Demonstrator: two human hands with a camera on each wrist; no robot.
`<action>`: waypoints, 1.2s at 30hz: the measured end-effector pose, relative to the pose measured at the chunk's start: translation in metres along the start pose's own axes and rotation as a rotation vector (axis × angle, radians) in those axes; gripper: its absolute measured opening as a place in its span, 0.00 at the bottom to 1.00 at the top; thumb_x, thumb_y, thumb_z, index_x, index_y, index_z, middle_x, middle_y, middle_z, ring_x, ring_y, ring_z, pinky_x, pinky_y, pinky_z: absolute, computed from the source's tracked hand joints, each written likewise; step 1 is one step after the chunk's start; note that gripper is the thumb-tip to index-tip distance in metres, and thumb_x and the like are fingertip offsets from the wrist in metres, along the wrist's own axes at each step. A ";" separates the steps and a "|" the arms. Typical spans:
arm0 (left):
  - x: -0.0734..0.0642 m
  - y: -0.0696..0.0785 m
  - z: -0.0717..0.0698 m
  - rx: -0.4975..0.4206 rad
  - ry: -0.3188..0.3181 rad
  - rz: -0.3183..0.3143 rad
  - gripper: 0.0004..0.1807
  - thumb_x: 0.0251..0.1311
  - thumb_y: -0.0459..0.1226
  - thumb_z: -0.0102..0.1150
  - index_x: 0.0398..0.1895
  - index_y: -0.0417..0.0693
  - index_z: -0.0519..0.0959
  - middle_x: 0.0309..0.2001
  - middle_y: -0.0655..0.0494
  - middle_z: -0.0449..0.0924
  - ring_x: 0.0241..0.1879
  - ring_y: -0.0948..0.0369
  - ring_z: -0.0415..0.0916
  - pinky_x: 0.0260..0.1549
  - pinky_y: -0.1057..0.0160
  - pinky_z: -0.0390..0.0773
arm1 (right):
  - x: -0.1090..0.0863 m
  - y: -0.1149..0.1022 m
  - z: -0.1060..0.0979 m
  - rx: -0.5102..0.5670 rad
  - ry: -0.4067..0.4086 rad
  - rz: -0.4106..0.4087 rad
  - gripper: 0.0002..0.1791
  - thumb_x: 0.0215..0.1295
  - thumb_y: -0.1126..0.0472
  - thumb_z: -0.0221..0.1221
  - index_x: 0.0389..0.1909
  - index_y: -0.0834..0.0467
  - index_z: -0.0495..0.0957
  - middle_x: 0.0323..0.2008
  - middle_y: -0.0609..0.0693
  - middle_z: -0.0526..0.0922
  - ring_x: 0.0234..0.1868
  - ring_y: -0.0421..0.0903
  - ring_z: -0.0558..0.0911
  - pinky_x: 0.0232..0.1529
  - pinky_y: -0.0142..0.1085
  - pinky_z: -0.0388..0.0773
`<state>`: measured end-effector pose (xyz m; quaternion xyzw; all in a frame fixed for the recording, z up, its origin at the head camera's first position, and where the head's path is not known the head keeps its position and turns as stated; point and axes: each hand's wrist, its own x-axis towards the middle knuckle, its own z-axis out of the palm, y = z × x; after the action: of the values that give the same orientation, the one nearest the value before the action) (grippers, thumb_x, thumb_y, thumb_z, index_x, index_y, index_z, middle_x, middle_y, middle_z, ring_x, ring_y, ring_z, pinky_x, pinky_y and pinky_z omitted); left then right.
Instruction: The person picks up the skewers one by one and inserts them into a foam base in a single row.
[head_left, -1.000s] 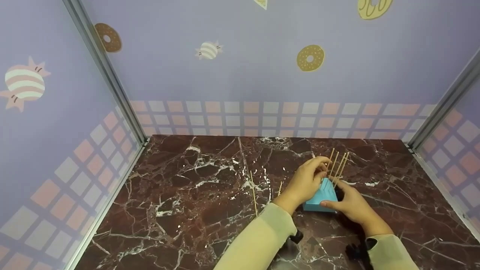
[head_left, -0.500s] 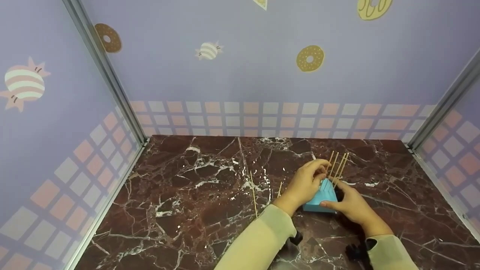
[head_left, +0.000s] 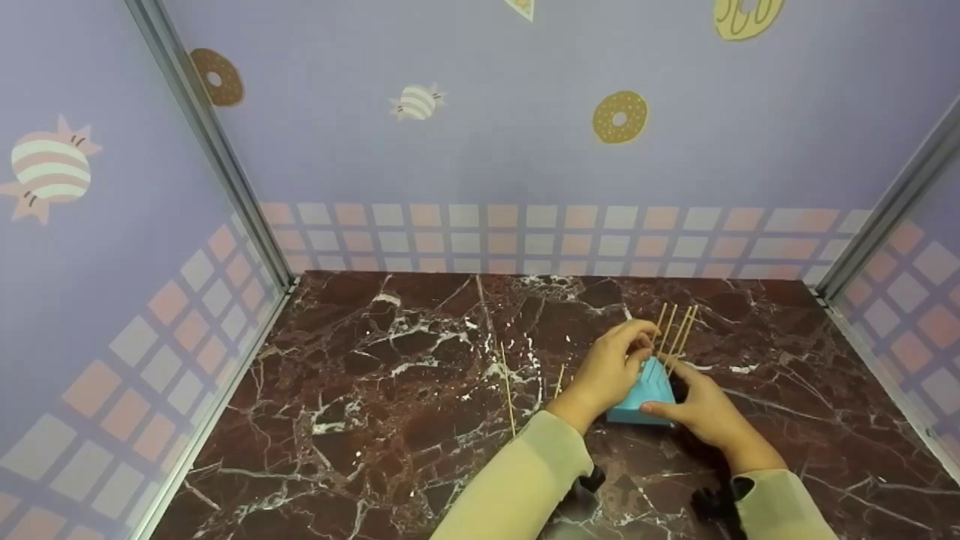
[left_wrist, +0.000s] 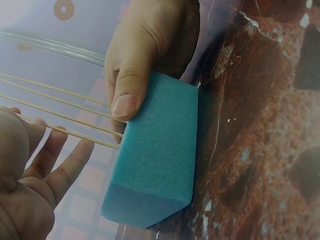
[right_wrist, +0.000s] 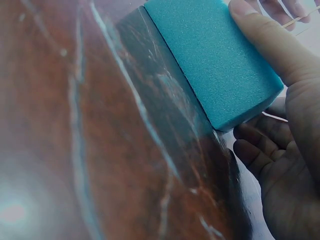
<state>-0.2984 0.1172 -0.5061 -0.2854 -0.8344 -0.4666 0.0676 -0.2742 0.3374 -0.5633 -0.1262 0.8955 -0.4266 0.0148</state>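
A blue foam block sits on the marble table, right of centre, with several thin wooden skewers standing in its top. My right hand grips the block from the right; in the right wrist view its thumb lies along the foam. My left hand is at the block's left, beside the skewers. In the left wrist view, its thumb and index finger pinch the nearest skewer, whose end meets the foam, while other fingers are extended. The pinched skewer's upper part is hidden by the hand.
One loose skewer lies on the table left of my left forearm. Another stick shows partly beside that arm. White specks are scattered near them. Patterned walls enclose the table at the back and sides.
My left hand has sunk slightly, and the tip of the leftmost skewer stands a little lower. The right hand and the block have stayed in place.
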 end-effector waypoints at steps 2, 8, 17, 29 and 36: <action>0.000 0.000 0.000 0.006 0.005 0.001 0.17 0.85 0.34 0.60 0.70 0.56 0.81 0.56 0.57 0.87 0.55 0.68 0.85 0.58 0.74 0.84 | 0.000 0.000 0.000 0.004 0.003 -0.003 0.56 0.69 0.49 0.80 0.88 0.67 0.61 0.85 0.73 0.65 0.85 0.77 0.64 0.82 0.78 0.62; -0.002 -0.001 0.001 0.002 0.006 -0.004 0.18 0.85 0.34 0.59 0.71 0.55 0.80 0.56 0.57 0.87 0.57 0.67 0.86 0.61 0.72 0.84 | -0.001 0.000 0.000 -0.002 0.007 -0.003 0.56 0.69 0.49 0.80 0.87 0.68 0.62 0.85 0.74 0.66 0.85 0.77 0.66 0.82 0.77 0.64; -0.012 0.003 -0.018 -0.065 -0.002 -0.062 0.20 0.84 0.36 0.61 0.73 0.60 0.80 0.59 0.59 0.86 0.61 0.66 0.85 0.66 0.63 0.86 | 0.000 0.001 0.001 -0.035 0.014 0.008 0.58 0.68 0.47 0.81 0.87 0.69 0.61 0.84 0.76 0.65 0.84 0.79 0.65 0.81 0.79 0.63; -0.034 0.000 -0.076 -0.163 0.113 -0.090 0.21 0.81 0.42 0.68 0.72 0.55 0.80 0.60 0.50 0.86 0.56 0.59 0.85 0.55 0.67 0.87 | -0.001 0.000 0.001 -0.035 -0.007 0.041 0.59 0.68 0.44 0.80 0.89 0.66 0.60 0.86 0.75 0.62 0.86 0.80 0.61 0.81 0.79 0.63; -0.041 -0.009 -0.102 -0.188 0.185 -0.145 0.21 0.79 0.43 0.71 0.70 0.52 0.82 0.57 0.53 0.86 0.56 0.51 0.86 0.55 0.63 0.89 | -0.001 -0.001 0.001 -0.032 -0.013 0.048 0.60 0.68 0.45 0.80 0.89 0.65 0.59 0.86 0.76 0.60 0.86 0.80 0.58 0.81 0.79 0.62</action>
<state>-0.2854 0.0135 -0.4718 -0.1854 -0.7957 -0.5706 0.0831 -0.2730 0.3361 -0.5630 -0.1078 0.9049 -0.4108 0.0287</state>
